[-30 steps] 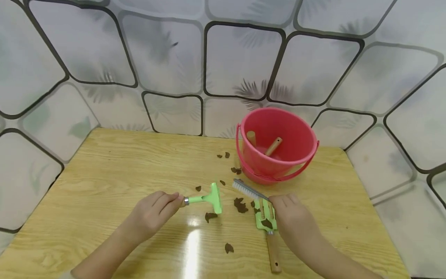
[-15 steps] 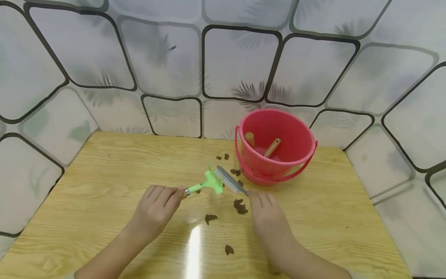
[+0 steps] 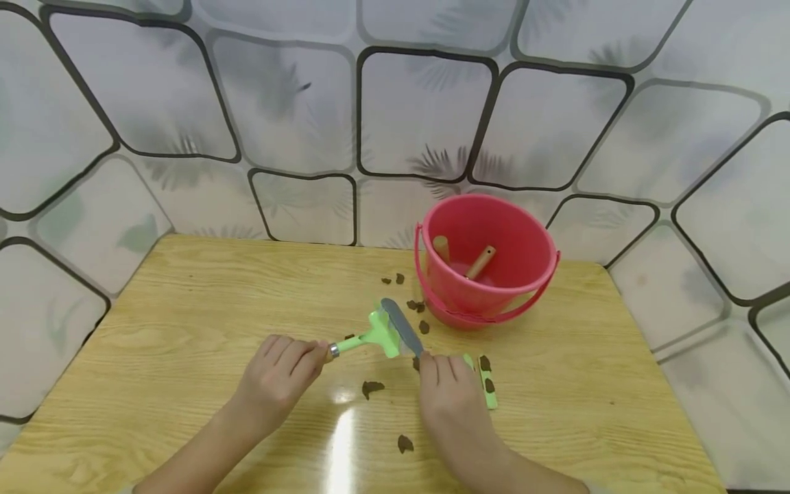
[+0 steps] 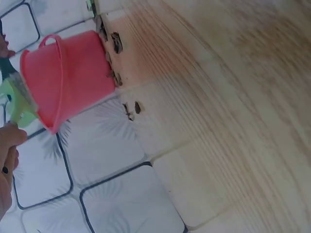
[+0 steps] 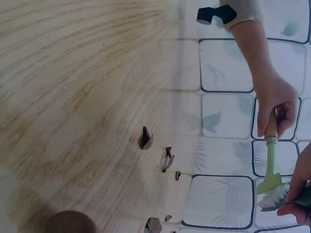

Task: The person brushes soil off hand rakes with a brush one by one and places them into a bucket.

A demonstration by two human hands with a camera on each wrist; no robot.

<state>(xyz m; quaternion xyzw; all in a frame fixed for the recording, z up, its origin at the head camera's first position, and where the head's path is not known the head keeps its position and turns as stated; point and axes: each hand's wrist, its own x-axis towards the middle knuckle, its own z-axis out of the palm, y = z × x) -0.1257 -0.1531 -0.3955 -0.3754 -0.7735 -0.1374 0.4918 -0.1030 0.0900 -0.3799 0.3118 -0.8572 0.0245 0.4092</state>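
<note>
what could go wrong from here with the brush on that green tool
The grey brush, held in the right hand, might slip off the green garden tool gripped by the left hand. The right hand could bump the partly hidden green fork, shaking off the brown scraps on it. A wide stroke might knock the pink bucket nearby.

Left sleeve [image 5: 249, 11] pale grey, stops short of wrist; black blocky unit [image 5: 218, 14] at its edge. Left hand [image 3: 276, 381], right hand [image 3: 453, 392] bare.
</note>
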